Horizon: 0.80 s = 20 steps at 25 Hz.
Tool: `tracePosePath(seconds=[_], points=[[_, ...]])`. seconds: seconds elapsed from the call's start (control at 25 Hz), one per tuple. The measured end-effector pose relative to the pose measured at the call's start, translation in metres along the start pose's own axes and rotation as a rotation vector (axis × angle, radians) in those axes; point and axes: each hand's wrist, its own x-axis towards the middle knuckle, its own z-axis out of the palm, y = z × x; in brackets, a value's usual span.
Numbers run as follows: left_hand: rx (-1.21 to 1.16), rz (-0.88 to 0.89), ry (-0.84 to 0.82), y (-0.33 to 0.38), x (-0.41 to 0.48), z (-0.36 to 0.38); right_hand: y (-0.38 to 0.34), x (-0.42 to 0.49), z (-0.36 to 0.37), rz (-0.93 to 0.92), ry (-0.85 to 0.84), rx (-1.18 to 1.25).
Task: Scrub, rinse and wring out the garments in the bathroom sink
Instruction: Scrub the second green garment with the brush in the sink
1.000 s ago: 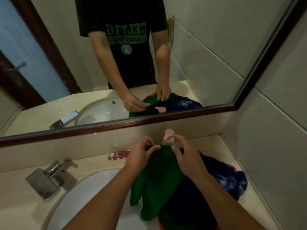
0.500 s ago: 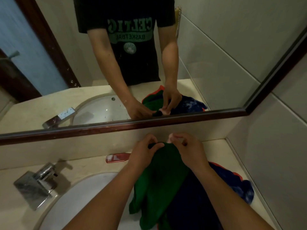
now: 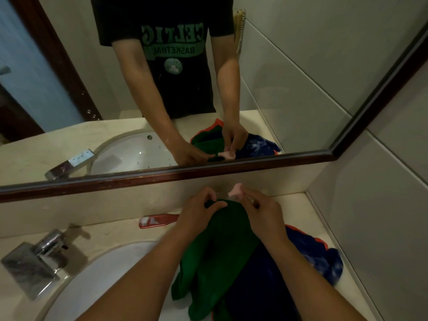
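On the counter at the sink's (image 3: 97, 276) 3 o'clock rim, the green garment (image 3: 220, 249) lies over a navy garment (image 3: 312, 256). The left hand (image 3: 199, 215) pinches its top edge. The right hand (image 3: 264, 213) at 3 o'clock of the left pinches a small pink piece (image 3: 236, 189). A tap (image 3: 34, 262) stands at 9 o'clock.

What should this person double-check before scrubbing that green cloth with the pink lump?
1. Left hand pinches the green garment at its top edge: ok.
2. Right hand pinches the pink piece: ok.
3. That the pink piece is soap: cannot tell.
4. Green garment over the sink: not ok, only its lower end hangs into the basin.
5. Water from the faucet: not ok, no stream visible.
6. Room beside the blue garment: ok, it lies to the right on the counter.
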Motion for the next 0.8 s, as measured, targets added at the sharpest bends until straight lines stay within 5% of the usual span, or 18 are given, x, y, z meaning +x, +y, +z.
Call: tracePosePath(seconds=[0.28, 0.6, 0.8], points=[[-0.149, -0.007, 0.041, -0.002, 0.024, 0.0, 0.001, 0.02, 0.005, 0.066, -0.012, 0.002], [-0.142, 0.105, -0.02, -0.006, 0.032, -0.006, -0.004, 0.034, -0.013, 0.161, -0.216, 0.373], [-0.103, 0.098, -0.054, -0.006, 0.034, -0.004, 0.002, 0.039, -0.012, 0.158, -0.233, 0.317]])
